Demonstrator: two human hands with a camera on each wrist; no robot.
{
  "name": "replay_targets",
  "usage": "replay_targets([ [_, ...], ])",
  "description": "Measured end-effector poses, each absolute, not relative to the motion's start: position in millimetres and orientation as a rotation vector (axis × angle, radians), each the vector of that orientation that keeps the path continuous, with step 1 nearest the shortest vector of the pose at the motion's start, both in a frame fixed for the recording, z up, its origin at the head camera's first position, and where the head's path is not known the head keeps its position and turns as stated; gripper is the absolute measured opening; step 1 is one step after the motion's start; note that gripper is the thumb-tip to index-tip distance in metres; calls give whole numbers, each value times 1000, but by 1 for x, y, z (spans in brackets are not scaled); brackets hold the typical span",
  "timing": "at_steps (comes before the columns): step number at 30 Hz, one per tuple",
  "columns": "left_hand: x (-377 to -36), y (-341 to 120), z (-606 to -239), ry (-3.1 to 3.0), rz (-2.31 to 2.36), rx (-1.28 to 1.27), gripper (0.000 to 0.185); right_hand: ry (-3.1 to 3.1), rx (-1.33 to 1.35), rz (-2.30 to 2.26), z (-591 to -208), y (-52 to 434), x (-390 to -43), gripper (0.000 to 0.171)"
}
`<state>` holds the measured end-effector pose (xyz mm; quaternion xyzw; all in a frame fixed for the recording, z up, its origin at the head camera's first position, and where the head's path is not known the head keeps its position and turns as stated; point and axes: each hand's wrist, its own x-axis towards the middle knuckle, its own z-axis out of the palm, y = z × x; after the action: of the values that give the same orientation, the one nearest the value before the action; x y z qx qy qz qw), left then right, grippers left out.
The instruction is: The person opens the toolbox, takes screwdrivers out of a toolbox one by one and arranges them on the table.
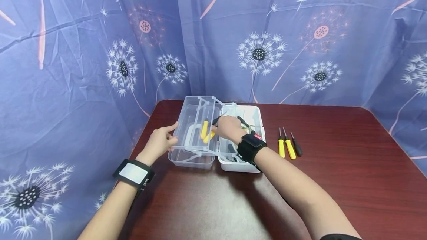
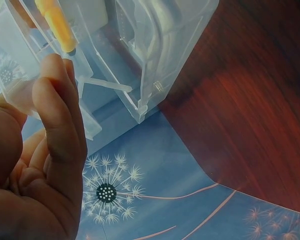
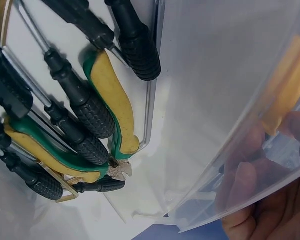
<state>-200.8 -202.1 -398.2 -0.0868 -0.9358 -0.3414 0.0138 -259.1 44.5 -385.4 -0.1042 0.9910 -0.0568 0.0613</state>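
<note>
A white toolbox (image 1: 257, 114) stands open on the dark red table (image 1: 333, 180), with its clear tray (image 1: 191, 110) swung out to the left. My left hand (image 1: 173, 133) pinches the tray's left rim between thumb and forefinger. The left wrist view shows the same hand (image 2: 52, 100) against the clear tray wall (image 2: 155, 50). My right hand (image 1: 216, 130) reaches into the tray and grips a yellow-handled tool (image 1: 204, 129). In the right wrist view its fingers (image 3: 245, 185) and the yellow handles (image 3: 282, 90) show blurred through the clear tray wall (image 3: 225, 65).
Three screwdrivers (image 1: 288, 146), two yellow-handled and one dark, lie side by side on the table right of the box. In the box bottom lie green-and-yellow pliers (image 3: 110, 85) and several black-handled screwdrivers (image 3: 85, 107). Blue dandelion cloth (image 1: 83, 66) hangs behind and to the left.
</note>
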Motion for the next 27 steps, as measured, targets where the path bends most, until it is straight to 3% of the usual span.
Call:
replay_targets([
  [27, -202, -204, -398, -2924, -1053, -289, 60, 2870, -361, -245, -380, 54, -268, 44],
])
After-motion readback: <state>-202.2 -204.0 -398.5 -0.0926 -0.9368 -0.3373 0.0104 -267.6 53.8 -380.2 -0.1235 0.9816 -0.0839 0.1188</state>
